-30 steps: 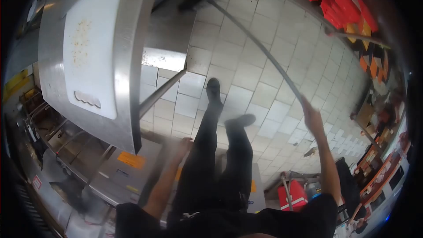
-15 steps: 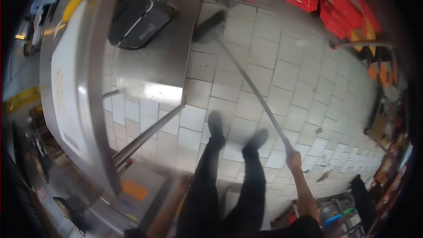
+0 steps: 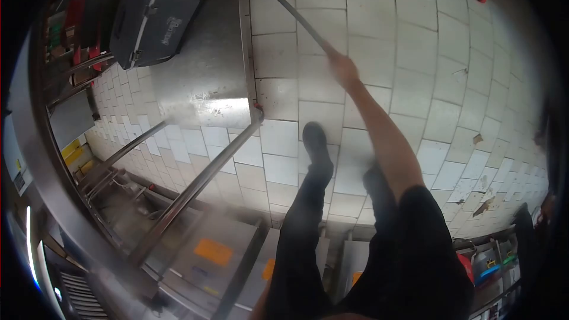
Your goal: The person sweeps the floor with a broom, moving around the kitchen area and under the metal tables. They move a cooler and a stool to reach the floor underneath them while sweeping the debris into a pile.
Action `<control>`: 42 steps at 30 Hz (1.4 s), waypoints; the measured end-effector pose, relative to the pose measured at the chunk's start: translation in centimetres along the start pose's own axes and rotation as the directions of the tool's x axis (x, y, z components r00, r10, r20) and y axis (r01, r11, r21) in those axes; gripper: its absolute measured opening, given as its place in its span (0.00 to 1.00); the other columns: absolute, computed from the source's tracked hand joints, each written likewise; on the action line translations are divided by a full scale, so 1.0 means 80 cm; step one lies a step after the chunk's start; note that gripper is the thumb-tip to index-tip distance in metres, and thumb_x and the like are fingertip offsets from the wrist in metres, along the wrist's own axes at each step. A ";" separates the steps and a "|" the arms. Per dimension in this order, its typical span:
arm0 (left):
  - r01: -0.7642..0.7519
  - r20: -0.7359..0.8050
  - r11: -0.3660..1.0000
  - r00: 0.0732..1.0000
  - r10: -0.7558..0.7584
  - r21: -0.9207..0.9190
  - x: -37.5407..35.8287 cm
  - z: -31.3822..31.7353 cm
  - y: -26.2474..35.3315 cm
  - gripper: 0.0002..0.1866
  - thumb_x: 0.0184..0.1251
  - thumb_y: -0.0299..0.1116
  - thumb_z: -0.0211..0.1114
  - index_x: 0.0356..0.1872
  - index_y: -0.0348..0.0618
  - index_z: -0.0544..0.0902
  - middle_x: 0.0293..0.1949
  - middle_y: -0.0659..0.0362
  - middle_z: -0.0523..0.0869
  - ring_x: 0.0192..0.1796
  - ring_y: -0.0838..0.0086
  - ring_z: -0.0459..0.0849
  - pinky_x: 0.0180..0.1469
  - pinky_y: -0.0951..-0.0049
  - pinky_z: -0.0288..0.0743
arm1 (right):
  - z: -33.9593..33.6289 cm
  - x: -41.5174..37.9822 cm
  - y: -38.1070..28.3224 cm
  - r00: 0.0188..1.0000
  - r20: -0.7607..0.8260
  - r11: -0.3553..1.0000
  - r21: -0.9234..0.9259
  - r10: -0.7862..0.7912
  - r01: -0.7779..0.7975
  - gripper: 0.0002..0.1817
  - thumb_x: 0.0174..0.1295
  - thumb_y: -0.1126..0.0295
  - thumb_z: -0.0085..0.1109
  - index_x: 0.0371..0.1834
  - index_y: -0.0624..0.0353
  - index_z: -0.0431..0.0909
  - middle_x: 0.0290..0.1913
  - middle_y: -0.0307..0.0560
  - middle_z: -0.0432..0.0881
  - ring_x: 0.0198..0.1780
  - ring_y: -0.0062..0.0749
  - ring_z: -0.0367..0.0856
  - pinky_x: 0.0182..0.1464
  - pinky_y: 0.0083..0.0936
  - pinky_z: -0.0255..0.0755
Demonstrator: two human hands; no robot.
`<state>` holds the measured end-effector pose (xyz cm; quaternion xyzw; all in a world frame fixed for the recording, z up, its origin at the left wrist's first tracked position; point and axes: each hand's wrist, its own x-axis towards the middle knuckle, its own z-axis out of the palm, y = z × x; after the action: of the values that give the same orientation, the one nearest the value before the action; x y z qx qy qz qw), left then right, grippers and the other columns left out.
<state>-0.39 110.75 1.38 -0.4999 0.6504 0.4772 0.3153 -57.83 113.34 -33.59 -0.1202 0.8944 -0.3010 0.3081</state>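
Note:
My right hand (image 3: 344, 70) is closed around the end of a long grey broom handle (image 3: 290, 9). The handle slants up and left past the edge of a steel shelf (image 3: 207, 77) and leaves the top of the view, so the broom's head is hidden. My right arm stretches forward over the tiled floor (image 3: 379, 41). Of my left side only a sliver of skin shows beside my left thigh at the bottom edge; the hand itself is out of sight.
A dark grey bag (image 3: 157, 24) with light trim rests on the steel shelf. Metal table legs (image 3: 204, 172) stand at left. Steel cabinets with orange labels (image 3: 213, 252) are behind my feet. Scraps of debris (image 3: 483, 206) lie on the floor at right.
My right hand has moved forward and left with the broom, and the broom's head has passed out of view. The view has shifted, and the red boxes at the top have mostly gone from sight.

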 end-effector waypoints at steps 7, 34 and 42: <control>-0.048 0.009 0.997 0.999 0.049 -0.068 0.003 0.015 0.016 0.19 0.76 0.41 0.49 0.55 0.37 0.76 0.50 0.50 0.81 0.55 0.60 0.78 0.62 0.59 0.66 | -0.167 -0.371 0.202 0.996 -0.051 0.995 -0.073 0.069 -0.073 0.27 0.70 0.68 0.47 0.71 0.32 0.61 0.26 0.64 0.78 0.28 0.61 0.79 0.29 0.47 0.70; 0.228 -0.101 0.952 0.972 -0.211 0.206 -0.064 -0.035 0.098 0.18 0.76 0.41 0.49 0.53 0.38 0.77 0.49 0.50 0.82 0.53 0.62 0.79 0.59 0.61 0.68 | 0.082 0.026 0.083 0.909 0.248 0.930 -0.072 -0.334 0.361 0.31 0.66 0.68 0.45 0.70 0.20 0.60 0.39 0.50 0.82 0.41 0.46 0.83 0.46 0.41 0.78; 0.186 -0.071 0.973 0.982 -0.177 0.135 -0.109 -0.021 0.081 0.18 0.76 0.41 0.49 0.53 0.38 0.77 0.48 0.50 0.82 0.52 0.62 0.80 0.58 0.62 0.68 | -0.237 -0.298 0.364 0.939 0.344 0.866 -0.468 -0.005 0.176 0.37 0.62 0.76 0.47 0.74 0.31 0.55 0.23 0.55 0.78 0.24 0.49 0.79 0.27 0.43 0.72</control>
<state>-3.80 112.55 11.69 -0.5473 0.6431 0.3843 0.3732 -51.85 154.72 -28.09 -0.2860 0.8700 -0.0531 0.3981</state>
